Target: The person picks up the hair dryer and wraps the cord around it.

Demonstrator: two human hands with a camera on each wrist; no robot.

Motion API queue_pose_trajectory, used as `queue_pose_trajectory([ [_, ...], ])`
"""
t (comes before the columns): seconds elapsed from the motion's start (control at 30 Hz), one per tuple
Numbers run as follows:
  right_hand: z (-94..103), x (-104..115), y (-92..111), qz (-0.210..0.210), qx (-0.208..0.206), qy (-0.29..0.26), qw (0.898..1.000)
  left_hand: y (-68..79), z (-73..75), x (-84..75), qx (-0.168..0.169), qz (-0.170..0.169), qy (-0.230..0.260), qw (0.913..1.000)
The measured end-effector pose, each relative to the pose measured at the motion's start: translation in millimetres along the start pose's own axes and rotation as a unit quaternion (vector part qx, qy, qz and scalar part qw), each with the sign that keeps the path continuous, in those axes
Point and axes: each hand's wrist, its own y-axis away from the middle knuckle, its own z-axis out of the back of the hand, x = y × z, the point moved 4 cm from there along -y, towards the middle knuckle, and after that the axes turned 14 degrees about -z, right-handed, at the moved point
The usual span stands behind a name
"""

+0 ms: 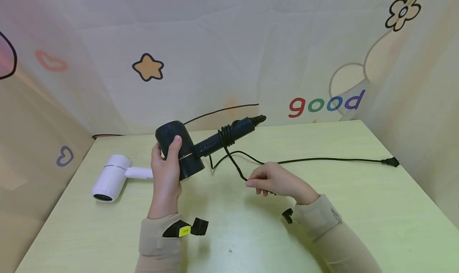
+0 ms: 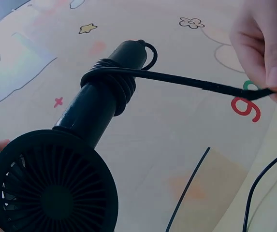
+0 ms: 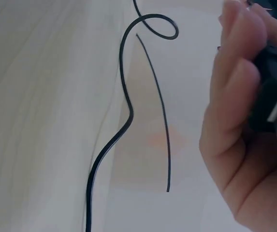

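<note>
Left hand (image 1: 165, 167): grips a dark hair dryer (image 1: 187, 147) above the table (image 1: 229, 233).
Right hand (image 1: 272, 181): pinches its cord (image 1: 226, 136), coiled around the handle.
White hair dryer (image 1: 111, 177): lies at left.

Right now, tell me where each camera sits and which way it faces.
Head: worn on the head, facing forward and down at the table and dark hair dryer; left hand, right hand and sleeves show.
Left wrist: on that wrist, facing the dark hair dryer's grille and wound cord; right hand and a bit of left hand show.
Right wrist: on that wrist, facing past the plug to a loose cord; right hand shows.
Shared by head and left wrist: dark hair dryer.
</note>
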Motion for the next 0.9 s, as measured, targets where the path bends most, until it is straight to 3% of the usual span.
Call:
queue_pose_trajectory([
  [0.27, 6.0, -11.0, -6.4, -0.032, -0.045, -0.01, 0.998, 2.1, -2.8, 0.5, 0.03, 0.028, 0.013, 0.9991],
  [0.5, 7.8, -17.9, -11.1, -0.062, -0.046, -0.04, 0.996, 2.9, -5.5, 1.9, 0.06, 0.04, 0.025, 0.9971],
  [0.9, 17.2, -22.5, -10.0, -0.066, -0.085, -0.052, 0.993, 5.8, -8.7, 2.1, 0.106, 0.05, 0.042, 0.9922],
])
